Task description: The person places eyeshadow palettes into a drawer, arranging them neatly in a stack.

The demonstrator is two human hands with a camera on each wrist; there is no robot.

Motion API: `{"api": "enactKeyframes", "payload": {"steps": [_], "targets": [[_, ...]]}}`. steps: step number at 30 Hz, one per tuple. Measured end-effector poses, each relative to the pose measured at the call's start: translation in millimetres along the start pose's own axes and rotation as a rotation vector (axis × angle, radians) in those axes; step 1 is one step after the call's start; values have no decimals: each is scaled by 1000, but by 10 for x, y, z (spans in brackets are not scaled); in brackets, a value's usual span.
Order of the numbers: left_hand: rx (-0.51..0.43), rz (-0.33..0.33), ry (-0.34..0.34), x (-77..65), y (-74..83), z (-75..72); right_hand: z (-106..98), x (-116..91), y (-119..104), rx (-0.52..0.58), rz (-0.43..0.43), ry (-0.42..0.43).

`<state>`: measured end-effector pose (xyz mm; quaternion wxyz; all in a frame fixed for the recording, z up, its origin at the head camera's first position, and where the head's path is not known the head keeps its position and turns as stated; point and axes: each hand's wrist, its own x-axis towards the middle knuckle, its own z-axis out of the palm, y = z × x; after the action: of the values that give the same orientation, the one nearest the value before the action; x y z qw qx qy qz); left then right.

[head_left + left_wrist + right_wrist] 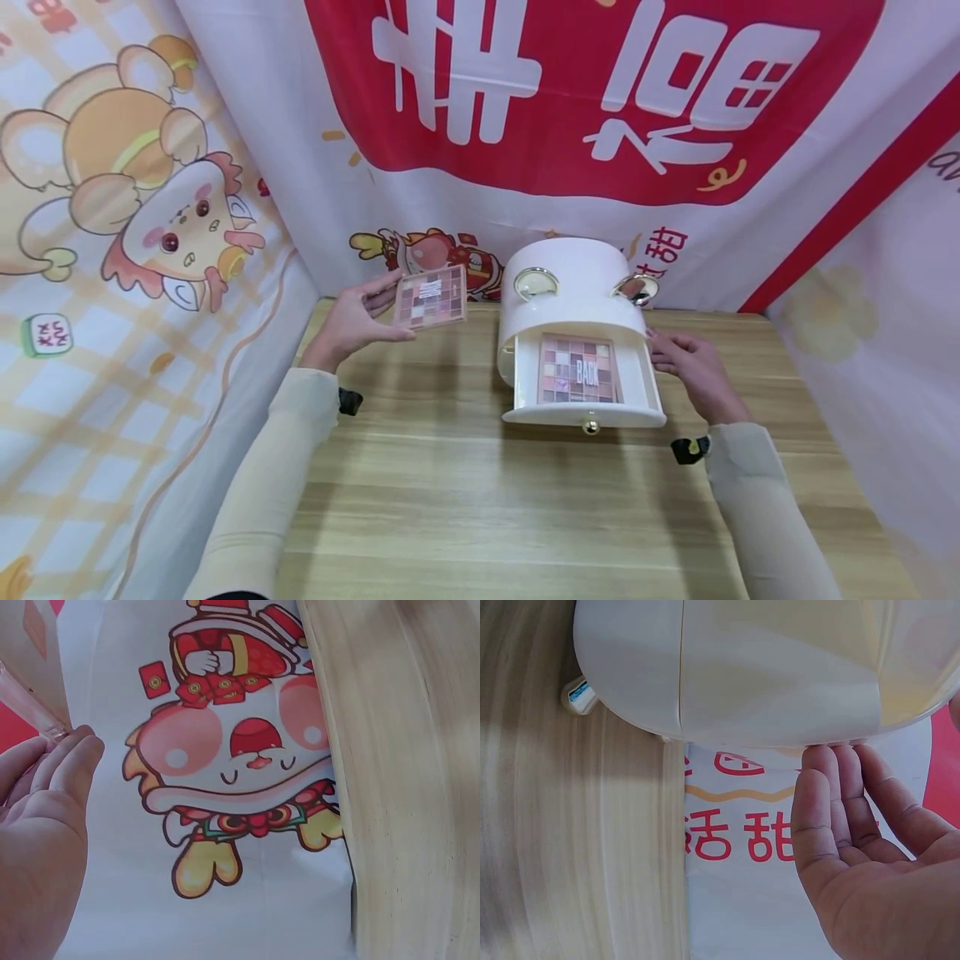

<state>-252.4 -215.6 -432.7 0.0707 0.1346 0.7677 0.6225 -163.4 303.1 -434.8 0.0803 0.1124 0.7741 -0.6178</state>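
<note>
My left hand (358, 318) holds an eyeshadow palette (442, 308) by its left side, raised left of a white storage box (573, 287). In the left wrist view the palette's clear pinkish edge (34, 705) shows at the fingertips. The box's front drawer (637, 367) is pulled out, and a second eyeshadow palette (558, 392) lies flat inside, with "BACK" printed on its cover. My right hand (697, 371) is at the right side of the box. Its extended fingers touch the white wall, as the right wrist view shows of the hand (877, 847).
The box stands on a wood-grain table (450, 500) near its back edge. Two round gold-rimmed pieces (536, 284) are on the box's upper part, and a gold knob (591, 427) is on the drawer front. Printed cloth (262, 125) hangs behind and at both sides.
</note>
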Motion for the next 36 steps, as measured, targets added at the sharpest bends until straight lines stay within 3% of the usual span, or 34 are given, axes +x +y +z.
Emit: {"api": "enactKeyframes", "payload": {"steps": [7, 17, 25, 36], "targets": [[-57, 56, -42, -76, 97, 82, -7, 6, 10, -9, 0, -1], [-137, 201, -131, -193, 267, 220, 2, 7, 25, 22, -19, 14], [-162, 189, -172, -251, 381, 274, 8, 2, 23, 22, -28, 17], [-206, 233, -221, -318, 524, 420, 11, 5, 30, 17, -18, 19]]}}
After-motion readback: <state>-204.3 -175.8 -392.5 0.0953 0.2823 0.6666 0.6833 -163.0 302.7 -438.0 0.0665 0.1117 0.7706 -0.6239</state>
